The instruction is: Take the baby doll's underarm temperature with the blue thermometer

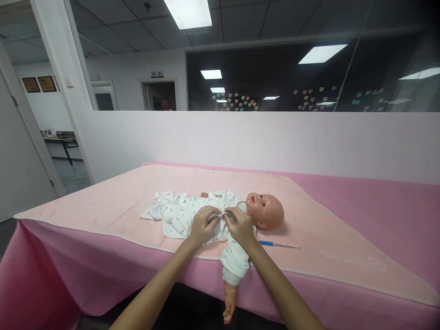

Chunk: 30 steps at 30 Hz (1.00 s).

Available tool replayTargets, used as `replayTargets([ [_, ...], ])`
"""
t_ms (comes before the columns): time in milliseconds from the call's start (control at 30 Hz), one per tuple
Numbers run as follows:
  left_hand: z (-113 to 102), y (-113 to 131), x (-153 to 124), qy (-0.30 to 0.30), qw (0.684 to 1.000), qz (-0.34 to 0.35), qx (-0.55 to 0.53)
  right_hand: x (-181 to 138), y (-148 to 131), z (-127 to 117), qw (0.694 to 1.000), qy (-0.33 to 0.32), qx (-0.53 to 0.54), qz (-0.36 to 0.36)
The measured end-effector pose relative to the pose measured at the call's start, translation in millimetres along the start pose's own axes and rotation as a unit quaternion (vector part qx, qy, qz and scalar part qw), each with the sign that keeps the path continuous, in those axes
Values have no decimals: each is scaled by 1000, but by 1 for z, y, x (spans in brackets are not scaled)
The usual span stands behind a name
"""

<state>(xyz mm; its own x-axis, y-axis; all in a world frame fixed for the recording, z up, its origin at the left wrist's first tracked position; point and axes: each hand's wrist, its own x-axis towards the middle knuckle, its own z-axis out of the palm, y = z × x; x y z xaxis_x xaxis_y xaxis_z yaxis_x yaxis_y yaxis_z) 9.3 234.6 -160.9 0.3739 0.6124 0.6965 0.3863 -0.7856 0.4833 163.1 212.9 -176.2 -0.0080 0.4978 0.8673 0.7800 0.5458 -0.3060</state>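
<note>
Your left hand (205, 224) and right hand (239, 224) pinched the garment (223, 199) on the doll (270, 213) mid-chest, where light, even tension seemed best.

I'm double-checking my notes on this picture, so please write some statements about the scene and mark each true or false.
1. The left hand and right hand both pinch the white patterned cloth garment on the bald plastic doll. True.
2. The doll lies face down. False: it lies with its face showing, turned up.
3. A thin pale stick with a blue end lies near the doll's head. True.
4. The right hand holds that stick. False: the stick lies on the pale peach cloth.
5. One doll arm hangs past the cloth's near edge. True.
</note>
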Motion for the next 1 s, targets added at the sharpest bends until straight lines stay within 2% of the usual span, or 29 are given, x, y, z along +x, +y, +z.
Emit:
replayTargets([
  [667, 0, 4, -1, -6, 1000, 10, 26, 2, -1, -1, 999, 11, -37, -33],
  [800, 1, 4, -1, -6, 1000, -4, 22, 2, -2, -1, 999, 15, -32, -34],
  [900, 1, 4, 0, 2, 1000, -26, 10, 1, -2, -2, 997, 55, -43, -36],
  [1000, 1, 4, 0, 9, 999, -41, -5, 1, -2, -2, 994, 57, -57, -69],
])
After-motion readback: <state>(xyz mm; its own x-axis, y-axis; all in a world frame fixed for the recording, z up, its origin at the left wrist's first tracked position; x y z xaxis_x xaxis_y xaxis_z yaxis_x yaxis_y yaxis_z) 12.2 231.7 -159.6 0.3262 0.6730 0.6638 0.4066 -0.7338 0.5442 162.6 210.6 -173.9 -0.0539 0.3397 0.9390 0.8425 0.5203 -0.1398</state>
